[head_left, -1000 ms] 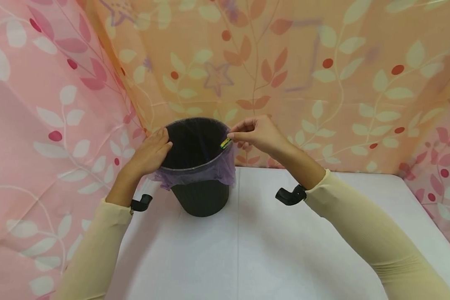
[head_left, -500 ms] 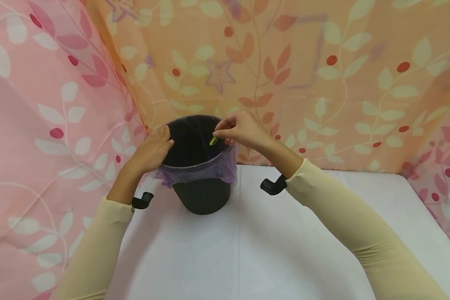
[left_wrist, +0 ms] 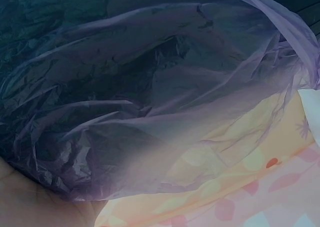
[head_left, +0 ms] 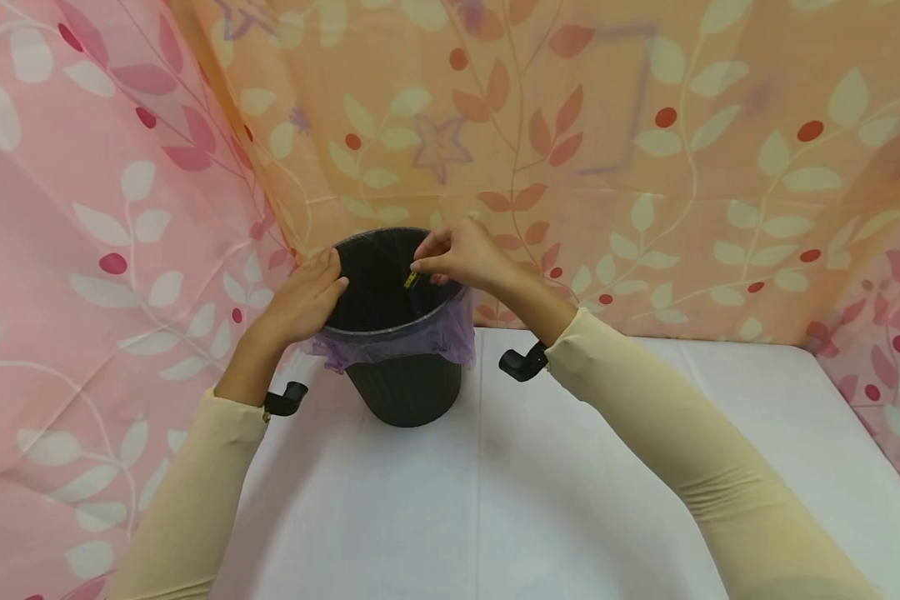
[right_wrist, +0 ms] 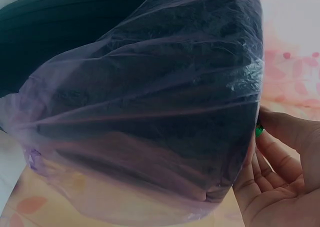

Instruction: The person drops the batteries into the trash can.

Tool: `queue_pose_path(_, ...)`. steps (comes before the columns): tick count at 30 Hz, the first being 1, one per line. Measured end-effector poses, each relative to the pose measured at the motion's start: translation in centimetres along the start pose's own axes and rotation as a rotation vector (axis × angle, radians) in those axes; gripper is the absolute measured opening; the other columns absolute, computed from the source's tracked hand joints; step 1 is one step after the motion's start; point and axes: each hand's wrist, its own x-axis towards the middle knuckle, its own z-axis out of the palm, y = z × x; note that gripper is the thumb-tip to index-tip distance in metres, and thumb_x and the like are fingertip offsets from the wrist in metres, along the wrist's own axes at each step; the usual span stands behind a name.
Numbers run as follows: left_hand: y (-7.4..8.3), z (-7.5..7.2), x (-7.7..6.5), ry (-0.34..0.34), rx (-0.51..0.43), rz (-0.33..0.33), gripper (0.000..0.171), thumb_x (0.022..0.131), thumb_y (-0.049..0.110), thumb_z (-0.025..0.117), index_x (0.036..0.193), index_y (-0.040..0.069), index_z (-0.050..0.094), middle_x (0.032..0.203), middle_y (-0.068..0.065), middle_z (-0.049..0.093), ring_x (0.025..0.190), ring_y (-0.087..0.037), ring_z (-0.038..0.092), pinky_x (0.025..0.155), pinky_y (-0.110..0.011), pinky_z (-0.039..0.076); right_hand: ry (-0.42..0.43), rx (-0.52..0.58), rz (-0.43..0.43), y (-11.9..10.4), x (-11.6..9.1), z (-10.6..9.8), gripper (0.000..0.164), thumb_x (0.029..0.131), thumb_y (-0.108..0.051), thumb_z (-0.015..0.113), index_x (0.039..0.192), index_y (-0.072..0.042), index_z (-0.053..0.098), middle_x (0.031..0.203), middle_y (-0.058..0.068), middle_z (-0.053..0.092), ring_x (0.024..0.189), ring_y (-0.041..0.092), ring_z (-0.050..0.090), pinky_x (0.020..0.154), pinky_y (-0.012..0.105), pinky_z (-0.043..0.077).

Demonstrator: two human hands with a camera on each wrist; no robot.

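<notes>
A dark ribbed waste bin (head_left: pixel 405 392) stands upright on the white table, lined with a thin purple plastic bag (head_left: pixel 435 340) folded out over its rim. My left hand (head_left: pixel 303 296) rests on the bin's left rim with its fingers laid straight over the edge. Over the right side of the mouth, my right hand (head_left: pixel 465 254) pinches a small yellow-and-green battery (head_left: pixel 411 281) between thumb and fingertips. In the right wrist view the battery's green end (right_wrist: pixel 259 131) shows at the rim, the rest hidden. The left wrist view mostly shows the bag (left_wrist: pixel 165 92).
The white-covered table (head_left: pixel 600 467) reaches forward to an orange leaf-patterned curtain (head_left: pixel 615 233) close behind the bin. A pink patterned curtain (head_left: pixel 60 292) hangs along the left. Each wrist carries a black camera mount, such as the right one (head_left: pixel 523 362).
My right hand has moved left with the battery, from the bin's right rim to over its opening. The left hand keeps its place on the rim.
</notes>
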Motion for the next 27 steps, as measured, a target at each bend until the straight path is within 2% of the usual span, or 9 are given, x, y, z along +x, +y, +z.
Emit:
queue_pose_path(7, -0.1, 0.1, 0.1, 0.003, 0.000, -0.004, 0.061, 0.103, 0.031, 0.023, 0.145, -0.012, 0.013, 0.153, -0.027, 0.009, 0.142, -0.036, 0.003, 0.115, -0.045, 0.001, -0.006, 0.029, -0.014, -0.2, 0.2, 0.6, 0.013, 0.080, -0.018, 0.076, 0.090, -0.010, 0.072, 0.085, 0.007, 0.071, 0.070, 0.022, 0.070, 0.070, 0.035, 0.057)
queue_pose_path(13, -0.2, 0.1, 0.0, -0.012, -0.010, -0.006, 0.061, 0.103, 0.031, 0.024, 0.145, -0.011, 0.011, 0.153, -0.026, 0.007, 0.142, -0.035, 0.001, 0.115, -0.046, 0.001, -0.003, 0.015, -0.025, -0.4, -0.1, 0.7, 0.010, 0.081, -0.018, 0.075, 0.088, -0.012, 0.072, 0.081, 0.003, 0.070, 0.068, 0.021, 0.069, 0.069, 0.035, 0.057)
queue_pose_path(18, -0.2, 0.1, 0.1, -0.005, -0.031, -0.013, 0.061, 0.103, 0.031, 0.022, 0.145, -0.011, 0.010, 0.153, -0.026, 0.007, 0.142, -0.036, 0.002, 0.115, -0.045, 0.001, 0.002, 0.030, -0.030, -0.4, -0.7, 0.5, 0.009, 0.082, -0.017, 0.074, 0.089, -0.011, 0.073, 0.080, 0.004, 0.070, 0.067, 0.022, 0.067, 0.069, 0.035, 0.057)
queue_pose_path(23, -0.4, 0.5, 0.0, 0.054, -0.122, -0.039, 0.063, 0.103, 0.037, 0.020, 0.147, -0.006, 0.008, 0.154, -0.022, 0.004, 0.143, -0.034, 0.000, 0.115, -0.045, 0.001, 0.002, 0.060, -0.043, -0.3, -2.3, 0.0, 0.011, 0.084, -0.018, 0.072, 0.091, -0.011, 0.072, 0.083, 0.003, 0.070, 0.070, 0.023, 0.067, 0.070, 0.032, 0.056)
queue_pose_path(27, -0.2, 0.5, -0.2, 0.165, -0.120, -0.075, 0.061, 0.102, 0.040, 0.019, 0.149, 0.002, 0.013, 0.156, -0.017, 0.008, 0.142, -0.034, 0.008, 0.114, -0.052, 0.008, 0.018, 0.067, -0.013, -0.9, -4.4, -0.8, 0.015, 0.086, -0.023, 0.070, 0.096, -0.012, 0.071, 0.088, 0.002, 0.070, 0.078, 0.023, 0.065, 0.076, 0.032, 0.053)
